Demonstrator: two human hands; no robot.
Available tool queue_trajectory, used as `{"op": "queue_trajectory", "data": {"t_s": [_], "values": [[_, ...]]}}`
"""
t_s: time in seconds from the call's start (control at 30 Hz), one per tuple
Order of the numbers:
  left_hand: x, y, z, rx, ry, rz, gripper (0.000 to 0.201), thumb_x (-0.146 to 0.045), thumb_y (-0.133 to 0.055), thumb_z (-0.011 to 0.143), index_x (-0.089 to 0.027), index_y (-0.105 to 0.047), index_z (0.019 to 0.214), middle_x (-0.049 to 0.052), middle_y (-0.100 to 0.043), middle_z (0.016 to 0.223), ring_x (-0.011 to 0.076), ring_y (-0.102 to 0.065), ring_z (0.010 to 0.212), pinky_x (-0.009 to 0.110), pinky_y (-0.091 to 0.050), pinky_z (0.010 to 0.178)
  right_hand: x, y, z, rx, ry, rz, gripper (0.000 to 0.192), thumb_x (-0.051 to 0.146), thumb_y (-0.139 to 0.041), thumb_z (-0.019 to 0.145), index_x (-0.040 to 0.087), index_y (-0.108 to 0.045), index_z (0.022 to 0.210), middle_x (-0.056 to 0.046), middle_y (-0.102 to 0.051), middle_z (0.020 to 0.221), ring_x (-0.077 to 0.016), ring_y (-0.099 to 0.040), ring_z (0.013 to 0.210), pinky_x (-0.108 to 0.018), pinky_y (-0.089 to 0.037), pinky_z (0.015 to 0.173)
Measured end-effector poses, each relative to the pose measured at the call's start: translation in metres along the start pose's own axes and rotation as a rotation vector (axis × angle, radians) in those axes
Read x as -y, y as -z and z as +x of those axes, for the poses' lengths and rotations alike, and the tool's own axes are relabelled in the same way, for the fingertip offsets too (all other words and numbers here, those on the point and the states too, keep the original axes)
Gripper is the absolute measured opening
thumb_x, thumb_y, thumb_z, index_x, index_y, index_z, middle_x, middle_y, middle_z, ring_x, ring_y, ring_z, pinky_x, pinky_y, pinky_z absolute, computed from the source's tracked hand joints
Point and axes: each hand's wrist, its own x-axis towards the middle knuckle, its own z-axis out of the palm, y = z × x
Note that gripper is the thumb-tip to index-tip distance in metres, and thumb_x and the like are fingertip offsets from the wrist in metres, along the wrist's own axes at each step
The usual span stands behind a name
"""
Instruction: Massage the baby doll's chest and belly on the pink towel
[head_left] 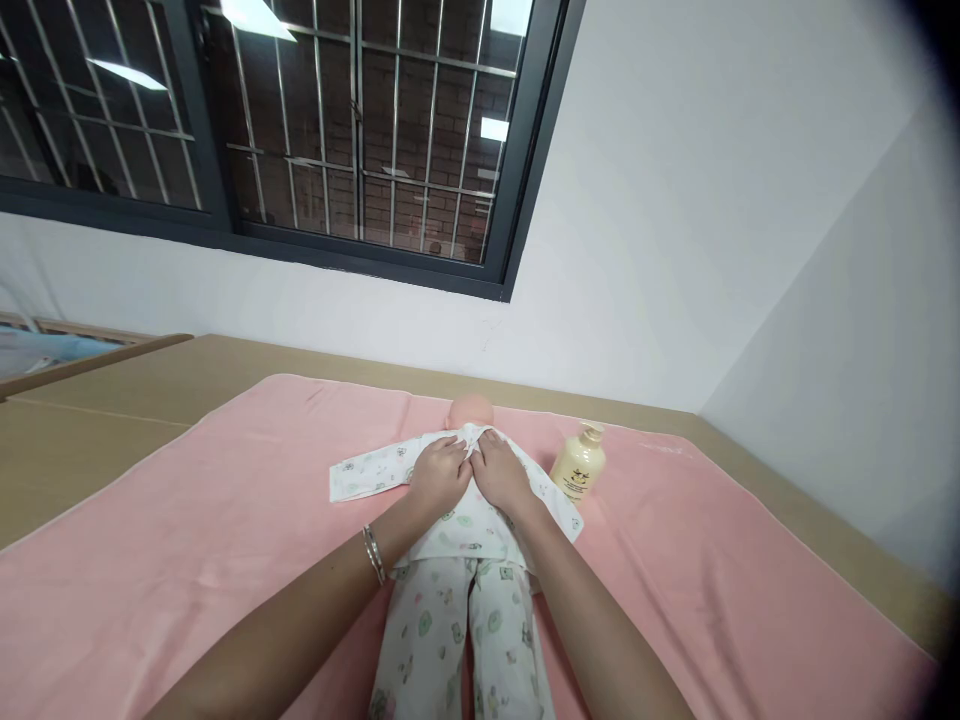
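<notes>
Across the left of the frame a pink blanket [187, 560] is covering a tan table [90, 440]; at the centre a doll [470, 410] is lying on its back in a printed shirt [450, 520]; the left hand [439, 475], a bracelet [373, 553] on its wrist, is pressing flat on the chest, fingers pinching the collar; the right hand [501, 472] is doing likewise just beside it; right of them a cream bottle [578, 462] is lying tilted.
</notes>
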Motion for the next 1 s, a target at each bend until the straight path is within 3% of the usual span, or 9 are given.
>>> {"op": "queue_trajectory", "data": {"t_s": [0.67,0.87,1.0], "values": [[-0.001,-0.005,-0.007,-0.118,-0.005,0.073,0.026,-0.016,-0.047,0.084,-0.018,-0.072,0.089,0.008,-0.074,0.101,0.0254,-0.063,0.106,0.042,-0.048,0.099,0.003,0.000,-0.001,-0.021,-0.059,-0.007,0.034,0.023,-0.034,0.092,0.013,-0.058,0.114,-0.013,-0.059,0.124,-0.0218,-0.050,0.117,-0.030,-0.031,0.101],[-0.002,-0.010,-0.011,-0.222,0.035,0.068,0.024,-0.016,-0.049,0.083,-0.017,-0.072,0.090,0.011,-0.074,0.100,0.0262,-0.066,0.102,0.043,-0.051,0.095,0.005,0.001,-0.002,-0.021,-0.104,-0.035,0.035,0.025,-0.034,0.092,0.013,-0.057,0.116,-0.013,-0.059,0.125,-0.0226,-0.052,0.113,-0.030,-0.034,0.097],[-0.002,-0.008,-0.012,-0.205,0.062,0.037,0.025,-0.016,-0.048,0.084,-0.018,-0.071,0.093,0.009,-0.072,0.106,0.0248,-0.065,0.105,0.041,-0.050,0.098,0.010,-0.001,-0.005,-0.044,-0.173,-0.109,0.040,0.028,-0.036,0.093,0.011,-0.055,0.123,-0.015,-0.056,0.130,-0.0248,-0.051,0.117,-0.031,-0.035,0.095]]}}
